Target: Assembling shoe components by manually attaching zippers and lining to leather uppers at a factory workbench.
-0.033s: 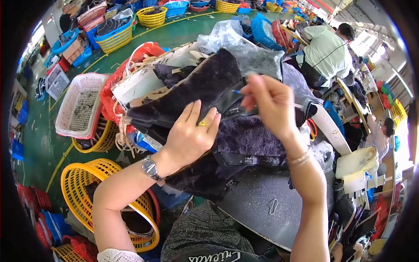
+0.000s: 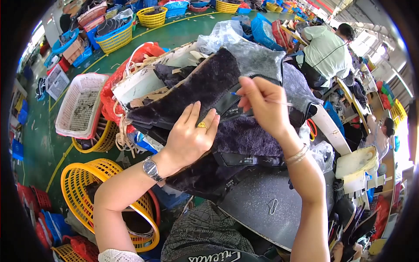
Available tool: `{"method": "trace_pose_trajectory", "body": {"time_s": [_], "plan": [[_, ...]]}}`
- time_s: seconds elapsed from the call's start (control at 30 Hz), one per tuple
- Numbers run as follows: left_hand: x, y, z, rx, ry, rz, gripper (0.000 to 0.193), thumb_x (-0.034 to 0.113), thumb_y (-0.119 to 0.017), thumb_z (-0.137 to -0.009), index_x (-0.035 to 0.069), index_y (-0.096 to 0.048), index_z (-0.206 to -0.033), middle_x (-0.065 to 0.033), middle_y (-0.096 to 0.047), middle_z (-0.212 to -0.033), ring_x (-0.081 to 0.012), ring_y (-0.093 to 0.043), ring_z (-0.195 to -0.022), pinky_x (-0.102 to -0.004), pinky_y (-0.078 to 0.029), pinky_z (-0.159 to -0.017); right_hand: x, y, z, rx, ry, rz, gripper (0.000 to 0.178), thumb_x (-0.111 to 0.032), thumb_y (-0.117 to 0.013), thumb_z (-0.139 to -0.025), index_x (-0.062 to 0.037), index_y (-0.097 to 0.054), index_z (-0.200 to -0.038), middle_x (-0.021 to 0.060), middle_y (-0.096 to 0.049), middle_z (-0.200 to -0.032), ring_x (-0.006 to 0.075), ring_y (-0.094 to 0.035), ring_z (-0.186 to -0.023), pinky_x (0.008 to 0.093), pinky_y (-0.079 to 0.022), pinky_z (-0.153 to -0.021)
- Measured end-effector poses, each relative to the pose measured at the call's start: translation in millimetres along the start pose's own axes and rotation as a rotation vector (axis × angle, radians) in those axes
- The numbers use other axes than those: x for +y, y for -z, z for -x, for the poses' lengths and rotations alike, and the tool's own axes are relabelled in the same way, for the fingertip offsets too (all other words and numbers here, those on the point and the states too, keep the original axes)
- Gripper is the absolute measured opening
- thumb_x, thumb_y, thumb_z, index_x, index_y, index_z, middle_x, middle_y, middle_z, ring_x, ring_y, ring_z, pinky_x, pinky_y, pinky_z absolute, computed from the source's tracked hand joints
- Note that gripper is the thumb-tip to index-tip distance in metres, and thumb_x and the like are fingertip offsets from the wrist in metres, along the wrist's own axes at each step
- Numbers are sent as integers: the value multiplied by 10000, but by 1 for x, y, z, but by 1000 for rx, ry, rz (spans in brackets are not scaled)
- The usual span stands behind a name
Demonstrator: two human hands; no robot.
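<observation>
My left hand (image 2: pixel 192 133) lies flat with fingers stretched over a dark piece of plush-lined material (image 2: pixel 192 87), pressing on its lower edge. A yellow ring and a wristwatch (image 2: pixel 151 168) are on that hand and arm. Pinched in my right hand (image 2: pixel 264 102) is a thin, clear pen refill (image 2: pixel 234 93) with a blue tip, just above a black trim strip (image 2: pixel 231 110) with pale print. Below it lie more plush pieces (image 2: pixel 251 137), purplish-black, with smooth black edging. Whether the tip touches the material, I cannot tell.
A grey speckled board (image 2: pixel 266 205) bears a small loop of thread (image 2: pixel 273 207). Yellow baskets (image 2: pixel 80 192) and a white crate (image 2: pixel 83 102) stand to the left, beside a red bag (image 2: pixel 114 94). At the far right a person in a pale green top (image 2: pixel 327 52) sits at a bench.
My right hand has shifted slightly left and down with the pen refill. My left hand and the plush piece stay nearly in place.
</observation>
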State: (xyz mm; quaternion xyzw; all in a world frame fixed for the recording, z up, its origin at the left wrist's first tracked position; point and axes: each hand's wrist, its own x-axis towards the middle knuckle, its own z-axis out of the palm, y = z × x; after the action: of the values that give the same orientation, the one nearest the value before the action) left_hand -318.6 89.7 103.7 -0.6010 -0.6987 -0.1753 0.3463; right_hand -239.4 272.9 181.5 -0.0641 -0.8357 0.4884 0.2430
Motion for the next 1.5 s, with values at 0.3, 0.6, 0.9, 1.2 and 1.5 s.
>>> {"method": "trace_pose_trajectory", "body": {"time_s": [0.3, 0.6, 0.9, 1.2, 1.5], "plan": [[4, -3, 0, 18, 10, -14, 296, 123, -605, -746, -28, -697, -983, -162, -668, -1080, -423, -612, -1014, -483, -484, -939, 36, -10, -5, -12, 216, 210, 305, -220, -629, -938, 0, -650, -728, 24, -560, -589, 59, -520, -527, 220, -439, -499], [8, -2, 0, -6, 19, -32, 296, 114, -603, -752, -26, -687, -999, -162, -665, -1085, -422, -611, -1018, -482, -484, -935, 34, -3, -2, 110, -24, 293, 281, -199, -607, -953, 17, -652, -778, 56, -623, -645, 65, -557, -508, 222, -453, -476], [-10, 14, -3, 157, 515, 471, 196, -20, -592, -853, -5, -685, -1025, -124, -691, -1056, -228, -685, -901, -302, -538, -803, -18, 41, 86, 175, 323, 226, 90, -77, -611, -910, 2, -653, -924, 85, -660, -820, 185, -633, -752, 316, -526, -684], [85, 137, 3, 166, 46, 567, 352, -117, -490, -815, -51, -614, -1138, -206, -672, -1060, -410, -652, -1002, -420, -523, -897, 30, 87, 266, -230, 51, 916, 628, 6, -574, -707, -40, -508, -1330, 186, -542, -1243, 392, -525, -1114, 418, -437, -965], [201, 153, 155, -755, -872, 722, 79, 159, -608, -747, 98, -654, -765, -43, -666, -798, -234, -659, -782, -360, -499, -732, -73, 155, 467, 882, -501, 554, 229, 35, -492, -907, -3, -637, -1080, 101, -695, -983, 131, -652, -852, 273, -518, -737]]}}
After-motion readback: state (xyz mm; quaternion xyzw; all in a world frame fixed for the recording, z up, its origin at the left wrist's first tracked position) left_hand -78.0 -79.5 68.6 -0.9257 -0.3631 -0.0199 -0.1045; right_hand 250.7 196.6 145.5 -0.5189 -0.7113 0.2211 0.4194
